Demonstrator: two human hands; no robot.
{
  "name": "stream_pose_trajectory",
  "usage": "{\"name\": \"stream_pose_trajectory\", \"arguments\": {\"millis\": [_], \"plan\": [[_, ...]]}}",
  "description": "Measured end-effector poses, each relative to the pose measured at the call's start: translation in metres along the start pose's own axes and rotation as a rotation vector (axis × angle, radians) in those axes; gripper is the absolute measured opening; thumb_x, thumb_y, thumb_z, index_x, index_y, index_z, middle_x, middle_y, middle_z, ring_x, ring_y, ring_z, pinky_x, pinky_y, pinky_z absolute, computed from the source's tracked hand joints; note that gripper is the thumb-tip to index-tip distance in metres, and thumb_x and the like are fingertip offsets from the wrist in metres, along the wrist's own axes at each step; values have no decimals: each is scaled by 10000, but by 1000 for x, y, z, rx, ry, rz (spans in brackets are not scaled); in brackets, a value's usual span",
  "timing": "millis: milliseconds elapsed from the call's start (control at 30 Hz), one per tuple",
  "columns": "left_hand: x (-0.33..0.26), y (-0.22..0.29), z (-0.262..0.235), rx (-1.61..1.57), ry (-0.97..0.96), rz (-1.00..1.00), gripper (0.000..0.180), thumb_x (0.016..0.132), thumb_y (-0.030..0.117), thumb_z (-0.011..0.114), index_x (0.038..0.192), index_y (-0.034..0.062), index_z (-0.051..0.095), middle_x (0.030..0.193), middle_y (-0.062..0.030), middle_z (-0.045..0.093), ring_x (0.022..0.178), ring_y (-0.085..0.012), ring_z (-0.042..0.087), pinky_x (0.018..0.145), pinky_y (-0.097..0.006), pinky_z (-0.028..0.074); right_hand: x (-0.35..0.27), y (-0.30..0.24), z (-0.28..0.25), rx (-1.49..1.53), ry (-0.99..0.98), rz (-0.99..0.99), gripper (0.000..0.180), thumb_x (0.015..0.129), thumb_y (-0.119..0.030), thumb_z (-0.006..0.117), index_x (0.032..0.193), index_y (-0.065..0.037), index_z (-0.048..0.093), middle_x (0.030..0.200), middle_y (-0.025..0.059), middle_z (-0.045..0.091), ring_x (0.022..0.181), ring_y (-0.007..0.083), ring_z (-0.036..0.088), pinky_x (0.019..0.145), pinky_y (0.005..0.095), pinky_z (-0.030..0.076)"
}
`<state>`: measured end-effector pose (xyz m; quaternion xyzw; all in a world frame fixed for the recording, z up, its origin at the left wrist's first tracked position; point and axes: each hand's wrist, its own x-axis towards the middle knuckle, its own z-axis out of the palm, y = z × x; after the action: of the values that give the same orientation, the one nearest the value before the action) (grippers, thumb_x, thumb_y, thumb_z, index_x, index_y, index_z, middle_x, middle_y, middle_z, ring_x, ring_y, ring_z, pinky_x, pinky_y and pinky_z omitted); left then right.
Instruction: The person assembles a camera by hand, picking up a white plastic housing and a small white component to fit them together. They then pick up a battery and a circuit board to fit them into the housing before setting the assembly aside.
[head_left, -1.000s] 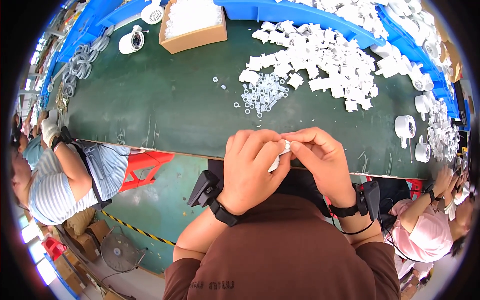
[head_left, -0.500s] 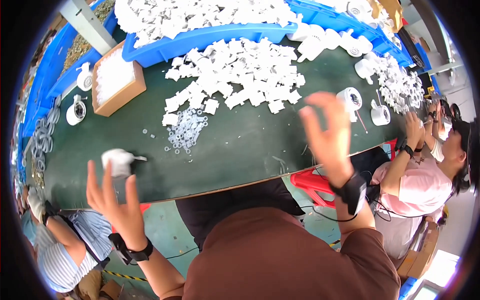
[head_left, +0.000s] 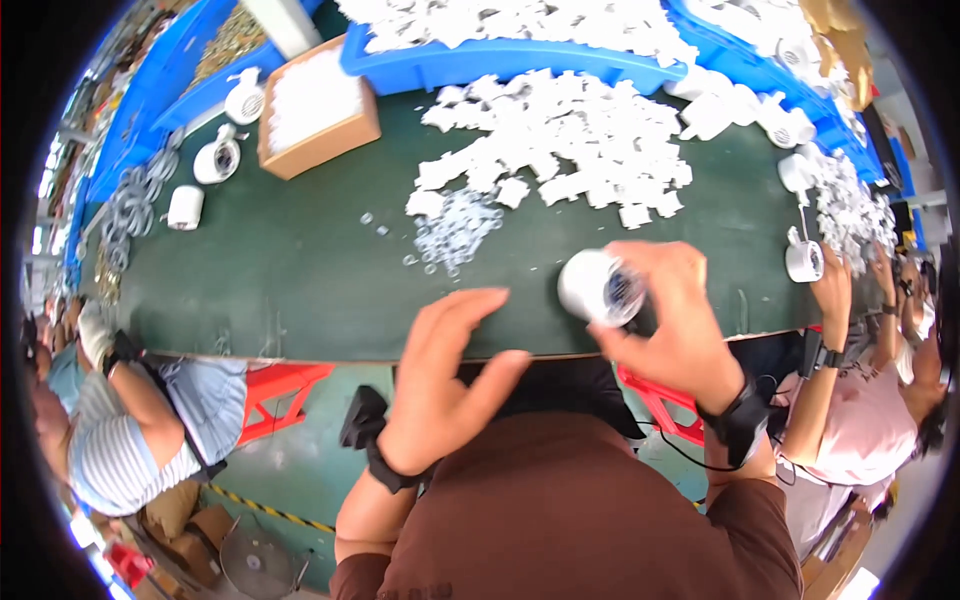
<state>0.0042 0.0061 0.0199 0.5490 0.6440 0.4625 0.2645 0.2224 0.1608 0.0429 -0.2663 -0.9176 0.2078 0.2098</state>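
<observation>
White plastic fills the right hand [head_left: 675, 320]: its fingers and thumb close around a round housing [head_left: 588, 284], whose dark, open end tilts toward the palm. The housing sits just above the near part of the dark green table [head_left: 300, 280], right of the middle, slightly blurred. The left hand [head_left: 440, 385] is empty, thumb spread from its half-bent fingers, over the table's front edge and well apart from the housing.

Beyond the hands lies a heap of small clear rings [head_left: 455, 230], touching a larger pile of white plastic pieces [head_left: 560, 145]. Behind that pile stands a blue bin [head_left: 540, 68] heaped with similar pieces, with a cardboard box [head_left: 328, 150] of whitish items to its left. Farther left, a white cup-shaped part [head_left: 185, 208] stands near another round housing with a dark opening [head_left: 217, 160], and grey cable coils [head_left: 130, 210] lie beside them. At the right, a co-worker's hand [head_left: 832, 290] is just beside a smaller white housing [head_left: 803, 260].
</observation>
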Motion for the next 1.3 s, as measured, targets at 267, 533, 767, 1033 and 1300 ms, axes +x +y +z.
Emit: {"name": "stream_pose_trajectory", "arguments": {"millis": [267, 533, 767, 1033, 1300], "plan": [[-7, -1, -10, 0, -11, -178, 707, 801, 162, 851, 1420, 54, 528, 1309, -174, 558, 1212, -337, 550, 1006, -396, 479, 21, -40, 30, -17, -58, -238, 676, 705, -185, 873, 1327, -113, 617, 1408, 92, 580, 1236, 277, 522, 1097, 464, 317], [-30, -26, 0, 111, 209, 26, 718, 802, 15, 813, 1453, 81, 518, 1309, -149, 379, 1190, -292, 435, 1044, -438, 418, 34, -46, 52, 1368, -315, 559, 320, 923, -25, 712, 1230, -32, 625, 1083, 49, 628, 898, 91, 593, 768, 238, 484], [-28, -15, -5, 162, 157, 16, 562, 842, -21, 694, 1378, 58, 545, 1323, -181, 379, 1199, -318, 435, 1016, -441, 431, 39, -54, 57, 1037, -318, 53, 147, 966, 24, 651, 1113, 12, 656, 1009, 69, 667, 891, 139, 641, 806, 273, 518], [-19, -15, 8, 195, 354, 35, 283, 828, 14, 666, 1111, 25, 655, 1156, -157, 612, 1010, -336, 592, 882, -394, 503, 29, -64, 70, 1015, -176, 123, 150, 949, 75, 624, 1076, 1, 653, 1050, 89, 683, 931, 140, 649, 813, 268, 514], [-12, -16, 13, 91, 427, -53, 155, 848, 27, 658, 1002, 29, 666, 1033, -120, 667, 870, -304, 633, 751, -390, 526, 25, -63, 93, 1029, -30, 254, 121, 961, 60, 635, 1063, -5, 626, 1022, 49, 658, 896, 83, 627, 778, 237, 516]]}}
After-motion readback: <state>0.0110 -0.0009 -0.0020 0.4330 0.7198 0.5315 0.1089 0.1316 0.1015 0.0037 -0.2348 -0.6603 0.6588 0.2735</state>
